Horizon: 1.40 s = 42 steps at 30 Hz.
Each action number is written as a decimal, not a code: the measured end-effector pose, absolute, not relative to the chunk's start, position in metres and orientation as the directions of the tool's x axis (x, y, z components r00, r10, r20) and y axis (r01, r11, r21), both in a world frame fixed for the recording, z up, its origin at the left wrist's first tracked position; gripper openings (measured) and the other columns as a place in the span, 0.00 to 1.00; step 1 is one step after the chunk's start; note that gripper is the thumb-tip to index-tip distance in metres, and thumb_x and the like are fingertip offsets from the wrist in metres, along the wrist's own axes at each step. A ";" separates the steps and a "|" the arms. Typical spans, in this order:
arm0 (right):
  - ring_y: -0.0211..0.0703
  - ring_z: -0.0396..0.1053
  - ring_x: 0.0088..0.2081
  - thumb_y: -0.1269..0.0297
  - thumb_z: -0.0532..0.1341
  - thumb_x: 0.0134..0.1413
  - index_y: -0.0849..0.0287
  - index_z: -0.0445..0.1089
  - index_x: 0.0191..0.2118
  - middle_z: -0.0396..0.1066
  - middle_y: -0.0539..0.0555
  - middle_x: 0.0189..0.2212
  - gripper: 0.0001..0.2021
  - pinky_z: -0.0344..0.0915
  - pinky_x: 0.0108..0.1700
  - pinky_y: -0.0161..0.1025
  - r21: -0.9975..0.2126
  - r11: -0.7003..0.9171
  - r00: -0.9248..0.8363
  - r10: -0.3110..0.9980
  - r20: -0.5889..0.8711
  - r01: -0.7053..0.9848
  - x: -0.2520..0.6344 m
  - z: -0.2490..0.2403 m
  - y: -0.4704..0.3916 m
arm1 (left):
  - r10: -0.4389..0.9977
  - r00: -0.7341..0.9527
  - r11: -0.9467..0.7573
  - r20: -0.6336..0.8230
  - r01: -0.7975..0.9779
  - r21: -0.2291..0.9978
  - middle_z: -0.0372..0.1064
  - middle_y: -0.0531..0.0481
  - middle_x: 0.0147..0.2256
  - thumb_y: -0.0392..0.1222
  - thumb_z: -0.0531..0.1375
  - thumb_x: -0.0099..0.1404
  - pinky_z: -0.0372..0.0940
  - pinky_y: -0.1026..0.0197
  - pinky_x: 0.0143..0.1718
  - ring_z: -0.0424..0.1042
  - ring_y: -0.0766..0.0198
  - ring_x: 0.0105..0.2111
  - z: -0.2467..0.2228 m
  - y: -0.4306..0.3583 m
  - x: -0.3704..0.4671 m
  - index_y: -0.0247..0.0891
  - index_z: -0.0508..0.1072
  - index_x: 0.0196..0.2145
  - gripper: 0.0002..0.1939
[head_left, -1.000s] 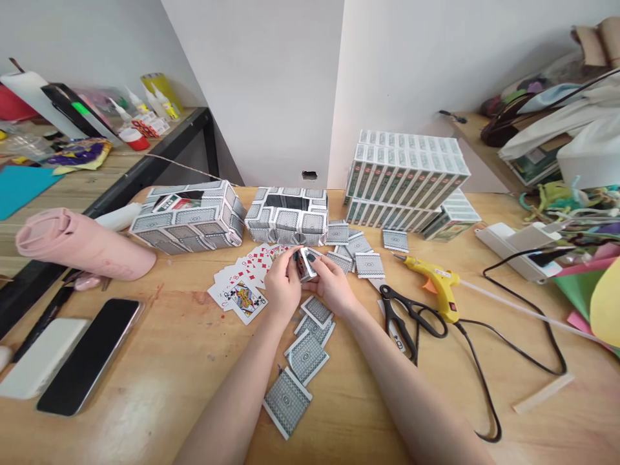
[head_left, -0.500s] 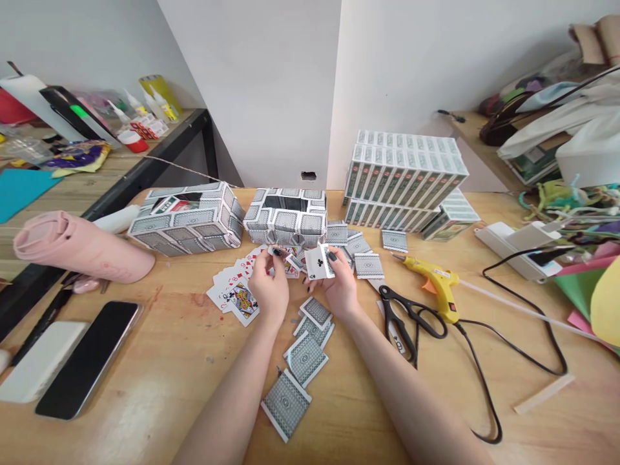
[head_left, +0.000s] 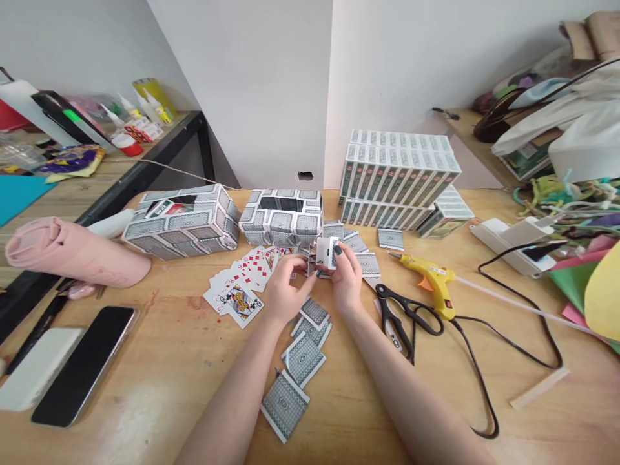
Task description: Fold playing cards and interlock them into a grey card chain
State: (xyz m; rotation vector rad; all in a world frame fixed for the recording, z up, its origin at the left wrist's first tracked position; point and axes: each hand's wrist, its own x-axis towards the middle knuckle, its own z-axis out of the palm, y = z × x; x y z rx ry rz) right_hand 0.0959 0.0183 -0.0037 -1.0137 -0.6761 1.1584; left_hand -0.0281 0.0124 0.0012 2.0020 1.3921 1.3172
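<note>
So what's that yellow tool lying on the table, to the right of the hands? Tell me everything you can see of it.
It looks like a glue gun: a yellow plastic body with an orange trigger and a small red switch on the grip. It lies on its side on the wooden table, nozzle pointing left, towards the face-down cards. A pale stick juts from its back end. A black cord runs from the grip and loops over the table. Black-handled scissors lie just left of it. Neither hand touches it.
</note>
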 end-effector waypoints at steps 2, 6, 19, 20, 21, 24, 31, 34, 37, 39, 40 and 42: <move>0.43 0.68 0.37 0.53 0.58 0.48 0.56 0.67 0.40 0.69 0.53 0.37 0.16 0.67 0.38 0.40 -0.922 0.083 0.279 0.960 -0.028 -0.378 0.097 -0.003 0.017 | 0.863 0.122 -0.468 0.490 0.557 0.686 0.66 0.45 0.42 0.42 0.60 0.58 0.67 0.59 0.42 0.68 0.61 0.44 0.003 0.012 -0.028 0.39 0.66 0.30 0.06; 0.43 0.68 0.36 0.53 0.59 0.48 0.57 0.68 0.38 0.70 0.53 0.34 0.15 0.66 0.38 0.40 -0.953 0.052 0.218 0.976 -0.015 -0.299 0.095 0.005 0.014 | 0.868 0.154 -0.463 0.472 0.596 0.656 0.63 0.44 0.49 0.42 0.61 0.58 0.64 0.54 0.49 0.63 0.57 0.52 0.002 0.013 -0.029 0.39 0.67 0.28 0.06; 0.47 0.70 0.41 0.58 0.65 0.43 0.58 0.72 0.40 0.74 0.56 0.40 0.16 0.67 0.44 0.43 -0.973 0.034 0.225 0.974 -0.019 -0.228 0.090 0.006 0.016 | 0.873 0.154 -0.453 0.462 0.602 0.657 0.63 0.44 0.50 0.37 0.59 0.56 0.68 0.61 0.36 0.67 0.59 0.48 0.003 0.012 -0.030 0.39 0.67 0.29 0.02; 0.47 0.70 0.42 0.58 0.65 0.43 0.58 0.72 0.41 0.74 0.56 0.41 0.17 0.67 0.44 0.44 -0.977 0.032 0.225 0.974 -0.017 -0.211 0.090 0.005 0.016 | 0.871 0.154 -0.456 0.466 0.606 0.651 0.63 0.44 0.50 0.36 0.59 0.55 0.68 0.61 0.37 0.67 0.59 0.47 0.003 0.012 -0.030 0.39 0.67 0.29 0.03; 0.47 0.70 0.42 0.59 0.65 0.42 0.59 0.72 0.42 0.74 0.56 0.41 0.18 0.67 0.44 0.44 -0.980 0.031 0.227 0.974 -0.014 -0.196 0.090 0.005 0.016 | 0.868 0.154 -0.460 0.472 0.609 0.646 0.64 0.44 0.50 0.36 0.59 0.55 0.68 0.61 0.37 0.67 0.59 0.47 0.003 0.012 -0.030 0.39 0.67 0.29 0.03; 0.47 0.70 0.42 0.60 0.65 0.42 0.59 0.72 0.42 0.74 0.56 0.41 0.18 0.67 0.44 0.44 -0.983 0.035 0.230 0.973 -0.007 -0.180 0.089 0.003 0.016 | 0.863 0.151 -0.467 0.482 0.602 0.647 0.64 0.44 0.49 0.35 0.59 0.54 0.67 0.61 0.36 0.68 0.59 0.45 0.003 0.012 -0.030 0.39 0.66 0.27 0.04; 0.47 0.70 0.43 0.60 0.65 0.44 0.58 0.72 0.42 0.73 0.57 0.42 0.17 0.66 0.45 0.44 -0.979 0.041 0.233 0.972 -0.006 -0.198 0.090 0.004 0.017 | 0.873 0.112 -0.443 0.475 0.593 0.672 0.65 0.45 0.47 0.33 0.59 0.51 0.66 0.62 0.34 0.68 0.61 0.43 0.004 0.012 -0.029 0.39 0.65 0.25 0.04; 0.47 0.70 0.42 0.60 0.64 0.44 0.58 0.72 0.42 0.73 0.56 0.41 0.17 0.66 0.45 0.44 -0.983 0.034 0.232 0.973 -0.010 -0.183 0.090 0.005 0.017 | 0.877 0.111 -0.437 0.467 0.587 0.681 0.65 0.45 0.47 0.32 0.59 0.50 0.66 0.62 0.34 0.69 0.61 0.42 0.004 0.012 -0.029 0.38 0.65 0.25 0.05; 0.46 0.70 0.42 0.60 0.64 0.45 0.59 0.72 0.42 0.73 0.56 0.42 0.16 0.67 0.45 0.42 -0.983 0.030 0.228 0.974 -0.012 -0.182 0.090 0.005 0.017 | 0.880 0.087 -0.424 0.468 0.587 0.689 0.65 0.45 0.47 0.30 0.58 0.48 0.66 0.61 0.34 0.68 0.61 0.42 0.004 0.012 -0.029 0.39 0.64 0.23 0.06; 0.45 0.70 0.41 0.60 0.64 0.45 0.59 0.72 0.42 0.73 0.56 0.41 0.17 0.66 0.44 0.42 -0.987 0.029 0.226 0.974 -0.008 -0.160 0.089 0.004 0.017 | 0.880 0.074 -0.419 0.469 0.586 0.694 0.65 0.45 0.47 0.30 0.58 0.48 0.66 0.62 0.34 0.68 0.61 0.42 0.005 0.012 -0.028 0.38 0.63 0.23 0.07; 0.45 0.70 0.41 0.60 0.64 0.44 0.59 0.72 0.43 0.73 0.56 0.41 0.17 0.66 0.44 0.41 -0.990 0.029 0.223 0.975 -0.003 -0.140 0.089 0.004 0.017 | 0.880 0.073 -0.419 0.469 0.584 0.696 0.65 0.46 0.46 0.30 0.58 0.48 0.66 0.62 0.34 0.68 0.61 0.41 0.005 0.012 -0.028 0.38 0.63 0.23 0.07; 0.44 0.69 0.40 0.60 0.64 0.45 0.59 0.72 0.43 0.73 0.56 0.41 0.17 0.66 0.43 0.41 -0.995 0.030 0.214 0.977 0.009 -0.096 0.088 0.003 0.016 | 0.881 0.075 -0.419 0.467 0.582 0.697 0.65 0.46 0.46 0.31 0.59 0.49 0.66 0.62 0.33 0.69 0.62 0.40 0.005 0.012 -0.028 0.38 0.63 0.23 0.07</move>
